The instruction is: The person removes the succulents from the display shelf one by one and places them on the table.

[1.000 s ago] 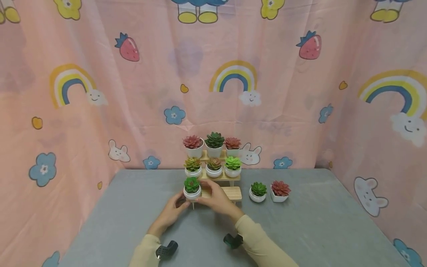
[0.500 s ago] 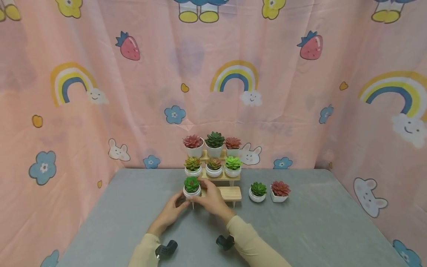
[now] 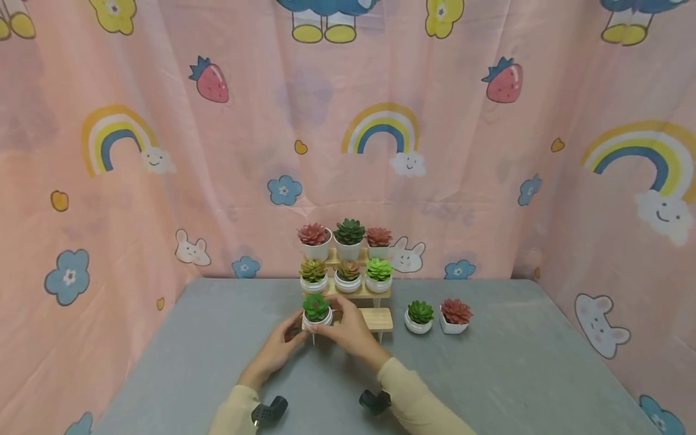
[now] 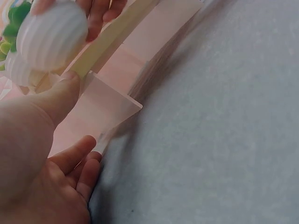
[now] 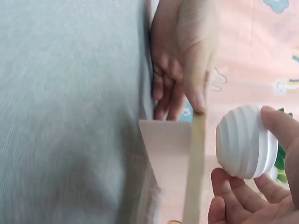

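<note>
My right hand (image 3: pixel 350 329) holds the white ribbed pot (image 5: pixel 245 142) of a small green artificial succulent (image 3: pixel 316 307). Its thumb and fingers lie on opposite sides of the pot. In the right wrist view a gap shows between the pot and the wooden bottom shelf (image 5: pixel 196 172), so it is held just off the board. At the shelf's left end my left hand (image 3: pixel 277 347) grips the tiered plant stand (image 3: pixel 375 319), thumb on the board's end and loosely curled fingers beside the white leg panel (image 4: pixel 100 105).
Several potted succulents fill the two upper tiers, among them a bright green one (image 3: pixel 379 275) and a dark green one (image 3: pixel 349 238). Right of the stand, a green succulent (image 3: pixel 419 317) and a red succulent (image 3: pixel 455 315) stand on the grey table (image 3: pixel 505 368). A pink printed curtain (image 3: pixel 244 151) hangs behind.
The right hand first shifted a little left, then back right with the potted succulent, which now sits slightly further right over the shelf. The left hand has stayed at the shelf's left end.
</note>
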Tool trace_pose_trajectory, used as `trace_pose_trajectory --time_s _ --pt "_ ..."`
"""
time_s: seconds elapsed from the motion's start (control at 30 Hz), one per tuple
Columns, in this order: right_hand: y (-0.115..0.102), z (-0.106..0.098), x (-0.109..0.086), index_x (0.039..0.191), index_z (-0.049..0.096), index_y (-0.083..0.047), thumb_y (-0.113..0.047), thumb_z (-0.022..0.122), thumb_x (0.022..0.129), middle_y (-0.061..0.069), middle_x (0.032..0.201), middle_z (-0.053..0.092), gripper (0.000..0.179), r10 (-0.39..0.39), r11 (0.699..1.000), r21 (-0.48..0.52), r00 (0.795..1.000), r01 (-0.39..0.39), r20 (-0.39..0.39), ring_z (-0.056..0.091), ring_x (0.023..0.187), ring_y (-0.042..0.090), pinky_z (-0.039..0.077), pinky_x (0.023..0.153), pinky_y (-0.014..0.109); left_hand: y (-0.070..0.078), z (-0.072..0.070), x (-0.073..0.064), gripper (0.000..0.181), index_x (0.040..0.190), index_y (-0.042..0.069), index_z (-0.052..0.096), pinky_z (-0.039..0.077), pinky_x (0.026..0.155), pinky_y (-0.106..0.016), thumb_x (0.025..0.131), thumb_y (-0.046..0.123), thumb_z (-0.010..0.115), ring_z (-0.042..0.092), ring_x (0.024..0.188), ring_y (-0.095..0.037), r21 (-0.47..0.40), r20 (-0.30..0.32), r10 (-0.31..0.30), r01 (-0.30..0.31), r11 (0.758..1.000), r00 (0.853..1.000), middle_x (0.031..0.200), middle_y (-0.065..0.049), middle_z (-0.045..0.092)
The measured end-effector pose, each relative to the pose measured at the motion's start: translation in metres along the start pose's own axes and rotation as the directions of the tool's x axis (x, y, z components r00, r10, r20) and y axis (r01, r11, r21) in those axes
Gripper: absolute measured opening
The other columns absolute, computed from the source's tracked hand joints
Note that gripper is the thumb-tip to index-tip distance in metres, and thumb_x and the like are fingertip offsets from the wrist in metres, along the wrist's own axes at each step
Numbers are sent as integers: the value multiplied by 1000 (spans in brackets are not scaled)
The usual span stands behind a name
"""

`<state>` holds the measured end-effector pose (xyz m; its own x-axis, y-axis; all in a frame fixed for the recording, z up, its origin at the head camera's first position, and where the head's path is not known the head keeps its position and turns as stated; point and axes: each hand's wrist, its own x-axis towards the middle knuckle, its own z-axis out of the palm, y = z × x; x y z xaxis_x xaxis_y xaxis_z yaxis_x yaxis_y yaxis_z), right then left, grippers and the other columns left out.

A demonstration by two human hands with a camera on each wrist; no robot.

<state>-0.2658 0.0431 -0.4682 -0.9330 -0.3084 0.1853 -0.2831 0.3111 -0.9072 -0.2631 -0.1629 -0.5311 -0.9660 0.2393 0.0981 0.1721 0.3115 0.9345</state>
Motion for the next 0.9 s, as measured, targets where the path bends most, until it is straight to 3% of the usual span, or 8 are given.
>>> trace_pose_trajectory --time_s 0.23,0.37,0.6,0.73,0.9 --pt "-6 -22 -18 134 57 -8 -24 83 84 15 132 65 59 -42 999 -20 999 42 1 63 118 31 53 97 51 -2 0 0 62 156 7 37 44 112 -50 101 18 62 52 136 -37 -20 2 8 -8 1000 1000 145 -19 56" --pt "-6 -36 -30 138 57 -10 -23 83 84 15 132 65 61 -53 998 -33 999 52 -4 64 116 31 54 96 50 -1 1 0 62 156 8 38 41 113 -56 100 16 63 50 138 -36 -2 -18 -15 15 1000 1000 148 -17 55" --pt "-3 -64 -46 139 56 -3 -20 81 86 22 128 65 61 -70 997 -33 997 71 32 68 104 31 59 87 49 2 2 1 61 156 10 40 39 112 -59 100 20 63 48 140 -38 18 -33 -32 33 999 999 150 -18 53" --pt "-2 -78 -52 138 57 -4 -21 82 85 22 128 66 61 -56 997 -53 998 57 9 68 105 31 58 88 51 1 1 1 62 156 11 40 38 113 -60 100 22 64 46 142 -37 14 -38 -40 41 999 998 152 -17 52" --pt "-3 -93 -56 137 57 -1 -18 81 86 19 126 67 59 -96 990 -105 995 93 -27 67 107 28 56 88 44 -1 1 1 62 156 10 39 38 113 -59 100 20 64 46 142 -37 3 -32 -33 33 999 999 152 -17 51"
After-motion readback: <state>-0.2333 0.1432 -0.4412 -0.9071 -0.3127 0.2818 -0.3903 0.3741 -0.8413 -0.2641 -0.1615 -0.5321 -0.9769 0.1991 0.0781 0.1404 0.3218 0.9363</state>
